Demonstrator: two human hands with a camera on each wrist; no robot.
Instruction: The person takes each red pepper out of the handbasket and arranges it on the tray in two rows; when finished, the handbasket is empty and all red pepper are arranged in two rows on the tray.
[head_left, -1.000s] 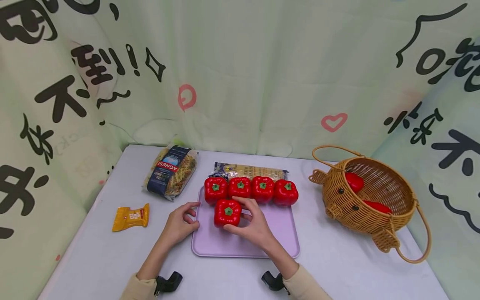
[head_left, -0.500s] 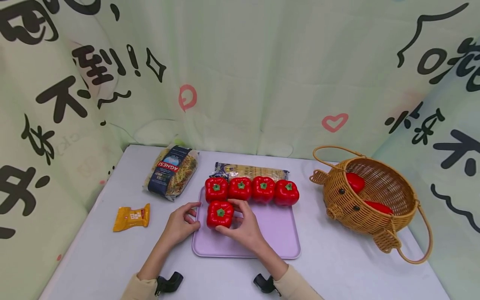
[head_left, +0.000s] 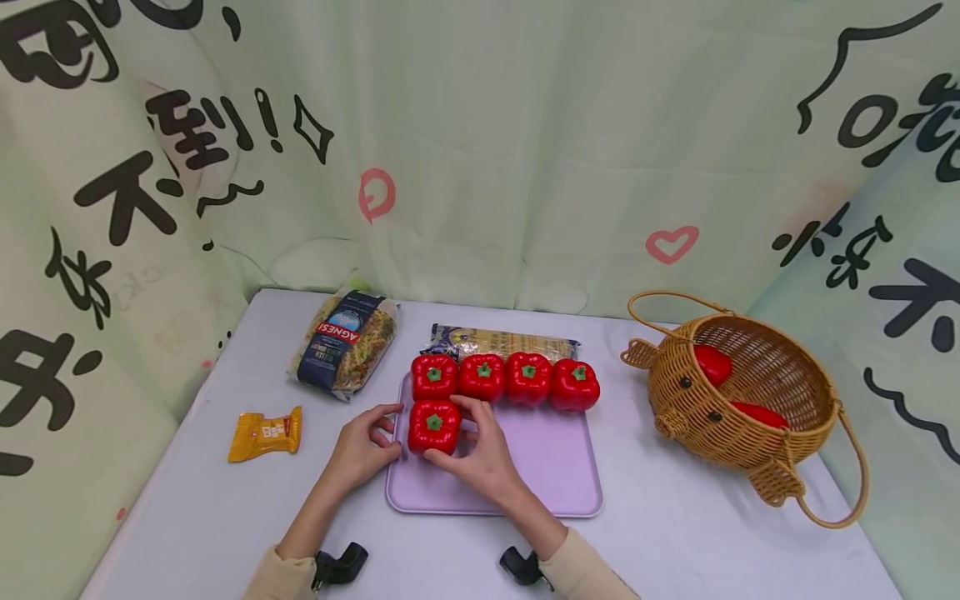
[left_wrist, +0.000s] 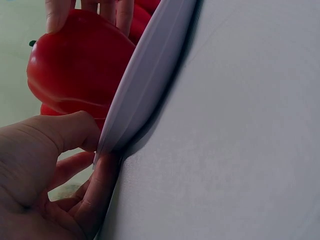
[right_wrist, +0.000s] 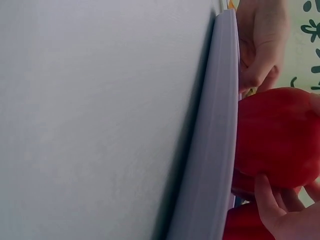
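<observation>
My right hand (head_left: 486,458) holds a red bell pepper (head_left: 429,433) between thumb and fingers at the left side of a lilac tray (head_left: 551,462). This pepper sits just in front of the leftmost of several red bell peppers (head_left: 527,377) lined up along the tray's back edge. With thumb and fingers, my left hand (head_left: 362,446) pinches the tray's left rim. In the left wrist view, the thumb (left_wrist: 80,127) lies on the inner side of the rim and other fingers (left_wrist: 97,192) are on the outer side. The held pepper's underside is hidden in the head view.
Behind the tray lies a long clear packet (head_left: 502,340). A bag of pasta (head_left: 345,343) and a small yellow-orange packet (head_left: 265,435) lie to the left. At right, a wicker basket (head_left: 686,437) holds red peppers (head_left: 712,364). A curtain (head_left: 480,150) hangs around the table.
My right hand has moved left with the pepper, bringing it from beneath the gap between two row peppers to directly in front of the leftmost one. My left hand stays on the tray's rim.
</observation>
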